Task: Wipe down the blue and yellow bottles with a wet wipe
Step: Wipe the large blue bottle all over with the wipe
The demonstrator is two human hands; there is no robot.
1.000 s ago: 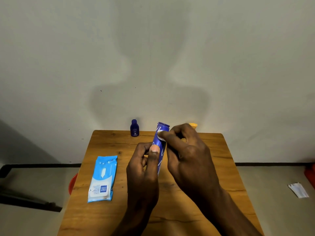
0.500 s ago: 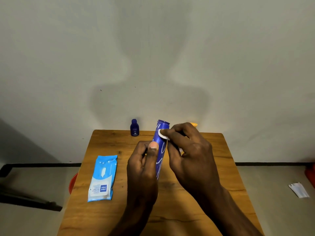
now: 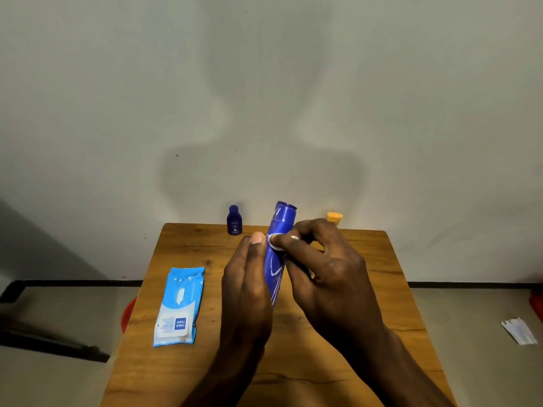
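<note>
The left hand [image 3: 246,292] is curled round the tall blue bottle [image 3: 277,254], thumb up along its left side, holding it tilted above the middle of the surface [image 3: 382,289]. The right hand [image 3: 326,274] pinches a small wad of white wet wipe [image 3: 276,245] between fingertips and thumb and presses it against the bottle's upper body, just below the cap.

By the look of it the task is in its early or middle part: the tall blue bottle is being wiped now, and how much of its body has been covered cannot be told. At the far edge of the surface stand a small blue bottle [image 3: 234,220], to the left, and a yellow bottle [image 3: 334,218], half hidden behind the right hand; neither is being touched, so both probably remain to be wiped. The pack of wipes [image 3: 179,306] lies flat on the near left of the surface.
</note>
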